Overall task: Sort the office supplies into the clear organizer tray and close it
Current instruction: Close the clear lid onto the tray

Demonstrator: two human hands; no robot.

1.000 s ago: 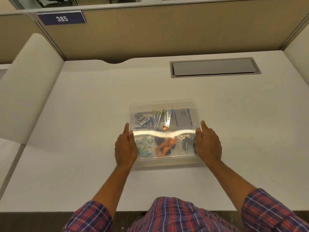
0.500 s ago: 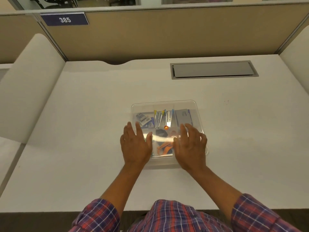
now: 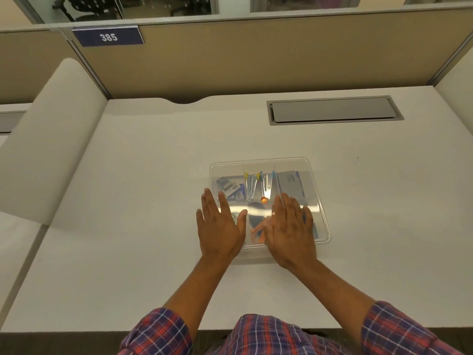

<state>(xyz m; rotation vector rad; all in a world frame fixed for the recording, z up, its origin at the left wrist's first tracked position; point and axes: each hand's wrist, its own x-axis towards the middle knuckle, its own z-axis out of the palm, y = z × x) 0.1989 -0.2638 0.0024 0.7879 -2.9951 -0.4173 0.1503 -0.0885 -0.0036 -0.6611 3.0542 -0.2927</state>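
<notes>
Left hand (image 3: pixel 219 226): flat and fully spread, palm down on the near-left part of the lid (image 3: pixel 304 198); fingers splayed, nothing gripped.
Right hand (image 3: pixel 290 230): flat and fully spread as well, palm down on the near-middle of the lid, just beside the left hand; nothing gripped.
Gap between hands: narrow, with an orange item (image 3: pixel 258 230) showing through the clear plastic there; too blurred to name.
Clear organizer tray (image 3: pixel 323 234): on the white desk (image 3: pixel 153 201), under both palms, lid lying over it; far edge well beyond the fingertips, near edge at the heels of the hands.
Beyond left fingertips: small grey and blue packets (image 3: pixel 229 187) in the far-left compartment.
Beyond the gap between the hands: two staplers (image 3: pixel 258 185) side by side, one with yellow trim and one with blue, in the far-middle compartment.
Small orange dot (image 3: pixel 264 200): just past the right index fingertip, at the middle of the lid.
Beyond right fingertips: grey-blue flat box (image 3: pixel 290 184) in the far-right compartment.
Under the palms: contents mostly hidden; cannot tell what lies there.
Far beyond right hand: grey cable hatch (image 3: pixel 332 110) set in the desk.
Far beyond left hand: partition sign (image 3: pixel 108 37) reading 385.
Sleeves: plaid, red and blue, at the wrists' near end.
</notes>
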